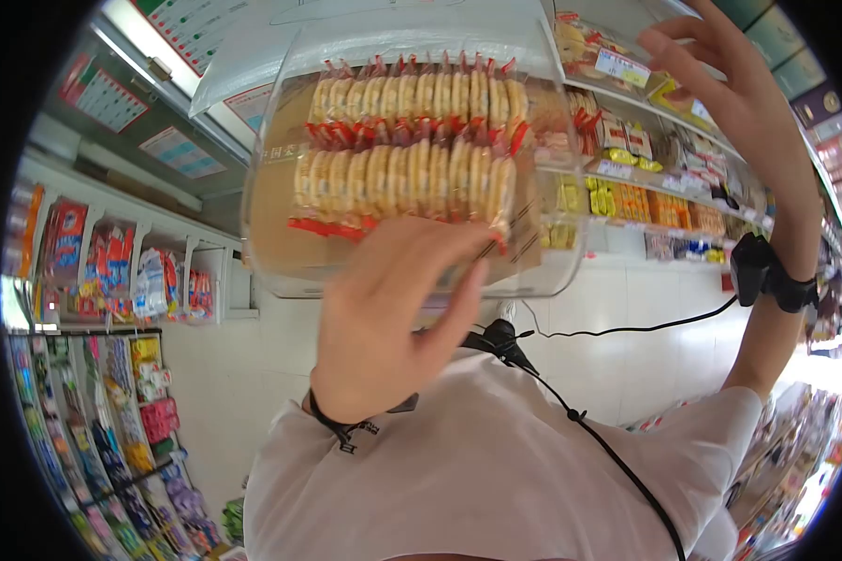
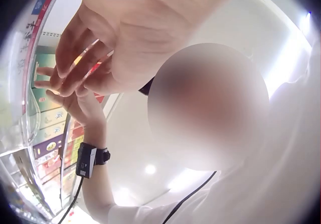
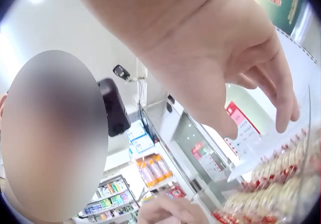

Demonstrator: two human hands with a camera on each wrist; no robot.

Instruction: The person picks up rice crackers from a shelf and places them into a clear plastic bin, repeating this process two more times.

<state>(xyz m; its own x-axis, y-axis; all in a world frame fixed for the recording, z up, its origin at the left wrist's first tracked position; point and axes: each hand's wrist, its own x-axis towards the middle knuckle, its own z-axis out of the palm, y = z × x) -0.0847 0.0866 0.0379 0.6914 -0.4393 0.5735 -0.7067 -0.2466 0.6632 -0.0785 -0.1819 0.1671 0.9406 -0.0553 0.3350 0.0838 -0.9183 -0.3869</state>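
Two rows of round, pale biscuits in clear wrappers with red ends (image 1: 402,178) stand on edge inside a clear plastic bin (image 1: 571,271), on a sheet of cardboard (image 1: 276,196). My left hand (image 1: 374,318) is at the bin's near side, its fingers reaching over the front row and overlapping the nearest wrappers in the head view. Its palm looks bare in the left wrist view. Up at the right, my right hand (image 1: 711,79) is raised beside the shelves, fingers loosely bent, with nothing in it. The right wrist view shows it above the biscuits (image 3: 271,189).
Shelves of packaged snacks (image 1: 646,196) with price labels run along the right. On the left stand a rack of bagged goods (image 1: 112,262) and a lower rack (image 1: 112,411). A black cable (image 1: 627,327) leads from the right wrist camera (image 1: 767,271).
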